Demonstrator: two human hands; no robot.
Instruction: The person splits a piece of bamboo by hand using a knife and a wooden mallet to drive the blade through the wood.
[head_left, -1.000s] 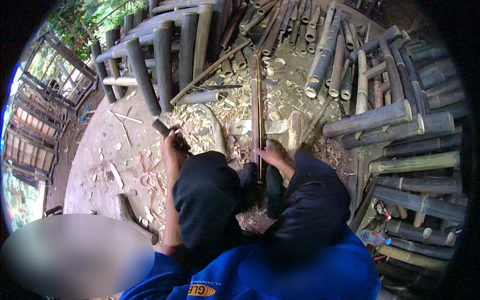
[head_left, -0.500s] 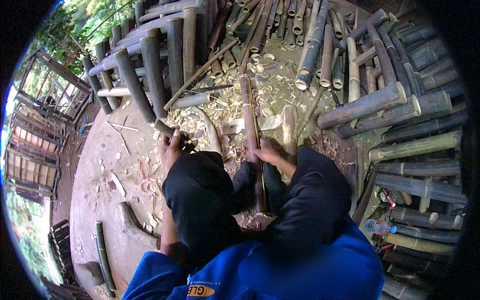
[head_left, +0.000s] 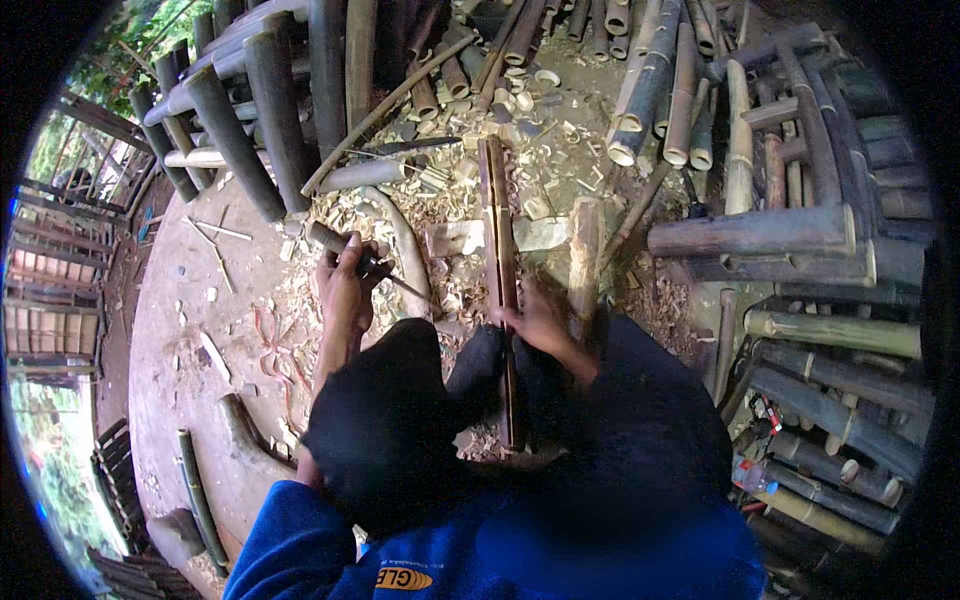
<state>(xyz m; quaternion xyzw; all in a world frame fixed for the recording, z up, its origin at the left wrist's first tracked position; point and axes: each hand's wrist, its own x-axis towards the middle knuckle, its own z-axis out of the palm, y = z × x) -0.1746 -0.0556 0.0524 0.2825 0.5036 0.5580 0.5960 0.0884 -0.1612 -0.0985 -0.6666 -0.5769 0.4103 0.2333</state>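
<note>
A dark reddish-brown bamboo pole (head_left: 497, 240) stands lengthwise between my knees, with a long split running down it and pale inner wood showing. My right hand (head_left: 540, 322) holds its right side, the thumb across it; the fingers are blurred. To the left, my left hand (head_left: 345, 285) is closed around a knife (head_left: 328, 238) with a thick dark handle. Its thin blade points toward the pole, apart from it. Beyond my knees a pale wood piece (head_left: 455, 237) lies crosswise behind the pole, and an upright pale wooden post (head_left: 584, 262) stands to its right.
Shavings and offcuts (head_left: 545, 185) litter the ground. A curved branch (head_left: 405, 240) lies near my left hand. Bamboo frames with thick legs (head_left: 232, 140) stand at the far left. Cut bamboo poles (head_left: 640, 105) lie at the back; more bamboo (head_left: 840, 325) is stacked on the right.
My left hand has turned, and the knife's blade now shows, pointing right. The bamboo pole has rotated, so its split faces up more. My right hand has shifted slightly nearer me.
</note>
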